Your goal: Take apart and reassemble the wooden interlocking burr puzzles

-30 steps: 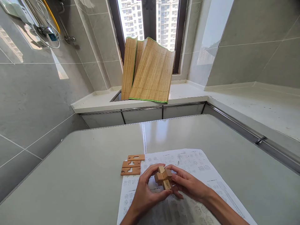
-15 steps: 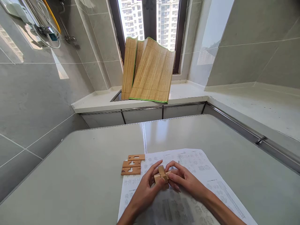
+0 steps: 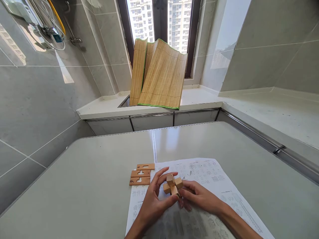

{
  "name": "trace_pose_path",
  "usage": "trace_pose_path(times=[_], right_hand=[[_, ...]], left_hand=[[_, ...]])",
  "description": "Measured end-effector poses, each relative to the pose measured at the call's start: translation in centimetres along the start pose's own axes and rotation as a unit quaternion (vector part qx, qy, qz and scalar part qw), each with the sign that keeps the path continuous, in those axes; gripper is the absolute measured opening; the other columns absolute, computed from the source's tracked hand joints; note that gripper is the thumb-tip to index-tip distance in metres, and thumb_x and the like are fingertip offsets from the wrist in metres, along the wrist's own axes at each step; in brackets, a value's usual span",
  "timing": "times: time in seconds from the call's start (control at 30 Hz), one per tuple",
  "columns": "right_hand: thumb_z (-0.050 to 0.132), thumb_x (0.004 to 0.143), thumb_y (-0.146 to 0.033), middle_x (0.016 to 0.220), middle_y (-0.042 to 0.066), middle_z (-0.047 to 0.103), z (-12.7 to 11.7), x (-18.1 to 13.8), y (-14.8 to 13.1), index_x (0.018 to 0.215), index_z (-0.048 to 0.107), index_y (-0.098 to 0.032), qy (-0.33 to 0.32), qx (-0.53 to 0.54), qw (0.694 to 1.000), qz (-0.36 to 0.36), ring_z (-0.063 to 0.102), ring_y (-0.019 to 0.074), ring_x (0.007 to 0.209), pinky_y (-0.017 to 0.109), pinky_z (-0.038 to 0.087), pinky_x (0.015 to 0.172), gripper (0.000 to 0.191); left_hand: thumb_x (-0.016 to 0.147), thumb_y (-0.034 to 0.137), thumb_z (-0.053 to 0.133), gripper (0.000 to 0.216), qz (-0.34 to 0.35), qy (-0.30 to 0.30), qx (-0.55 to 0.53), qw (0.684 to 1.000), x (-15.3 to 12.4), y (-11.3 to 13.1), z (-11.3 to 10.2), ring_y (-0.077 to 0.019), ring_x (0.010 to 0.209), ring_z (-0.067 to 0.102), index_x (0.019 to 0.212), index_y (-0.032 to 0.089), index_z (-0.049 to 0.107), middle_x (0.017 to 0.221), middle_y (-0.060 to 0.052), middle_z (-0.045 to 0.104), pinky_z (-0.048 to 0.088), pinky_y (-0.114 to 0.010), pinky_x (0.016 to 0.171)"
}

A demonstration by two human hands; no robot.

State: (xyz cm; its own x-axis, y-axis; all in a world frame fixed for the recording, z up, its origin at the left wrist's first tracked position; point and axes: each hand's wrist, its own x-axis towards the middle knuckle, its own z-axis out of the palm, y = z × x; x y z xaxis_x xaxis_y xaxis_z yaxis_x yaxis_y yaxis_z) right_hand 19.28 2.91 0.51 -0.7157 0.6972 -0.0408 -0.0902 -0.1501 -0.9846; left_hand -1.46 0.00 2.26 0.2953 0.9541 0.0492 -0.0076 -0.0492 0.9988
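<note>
Leftmost, pale tabletop [image 3: 99,186], glossy. Next, three slotted wooden plates [image 3: 146,175], set edge to edge in a stepped stack; cut-outs show in each, and the nearest bears a numeral.

Right of these, left hand [image 3: 154,200]: thumb against the near lower end of a wooden burr puzzle [image 3: 172,185], fingers arched behind its far side, index lifted away. Grip is narrow, holding the puzzle between the thumb and the finger behind.

Puzzle sits between the two hands, above the printed sheet [image 3: 203,172], tilted, with several squared block ends jutting out at angles to each other. Inner joints hidden.

Right hand [image 3: 203,197]: thumb and index drawn close at the puzzle's right side, remaining fingers curled underneath. Cannot tell whether they pinch a block or merely steady it. Sheet spreads beneath and beyond this hand; its print is too small to read.

Handling, my judgement: let the left grip carry the body, the right fingertips do the fine work. Push straight along a block's length, lightly; sideways force would likely bind the joint. Staying low over the sheet guards against a drop.
</note>
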Motion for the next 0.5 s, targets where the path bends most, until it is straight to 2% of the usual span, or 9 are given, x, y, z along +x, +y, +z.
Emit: trace_pose_path(times=[0.17,0.3,0.5], right_hand=[[0.065,0.092,-0.054,0.070,0.001,0.061,0.2,0.0,-0.1,0.104,0.073,-0.015,0.000,0.029,1.000,0.004,0.056,0.0136,0.060,0.025,0.046,0.054,0.042],[0.071,0.088,-0.050,0.063,-0.001,0.060,-0.2,0.1,0.7,0.096,0.074,-0.014,0.017,0.021,1.000,0.011,0.054,0.0125,0.057,0.024,0.044,0.056,0.037],[0.069,0.088,-0.054,0.067,-0.001,0.058,0.0,-0.1,0.3,0.090,0.071,-0.015,0.032,0.014,0.999,-0.018,0.050,0.0125,0.061,0.026,0.042,0.060,0.039]], left_hand=[[0.080,0.041,0.081,0.078,0.005,-0.032,-0.009,0.999,-0.1,0.1,0.0,-0.0332,0.136,0.051,0.146,0.028,0.042,0.144,-0.014,0.059,0.031,-0.052,0.119],[0.078,0.039,0.082,0.077,0.006,-0.031,-0.003,0.999,-0.1,0.1,0.1,-0.0333,0.133,0.053,0.144,0.027,0.044,0.142,-0.014,0.061,0.031,-0.051,0.119],[0.077,0.034,0.083,0.072,0.014,-0.021,0.006,1.000,-0.2,0.5,0.3,-0.0316,0.133,0.054,0.140,0.028,0.049,0.140,-0.011,0.062,0.034,-0.047,0.117]])
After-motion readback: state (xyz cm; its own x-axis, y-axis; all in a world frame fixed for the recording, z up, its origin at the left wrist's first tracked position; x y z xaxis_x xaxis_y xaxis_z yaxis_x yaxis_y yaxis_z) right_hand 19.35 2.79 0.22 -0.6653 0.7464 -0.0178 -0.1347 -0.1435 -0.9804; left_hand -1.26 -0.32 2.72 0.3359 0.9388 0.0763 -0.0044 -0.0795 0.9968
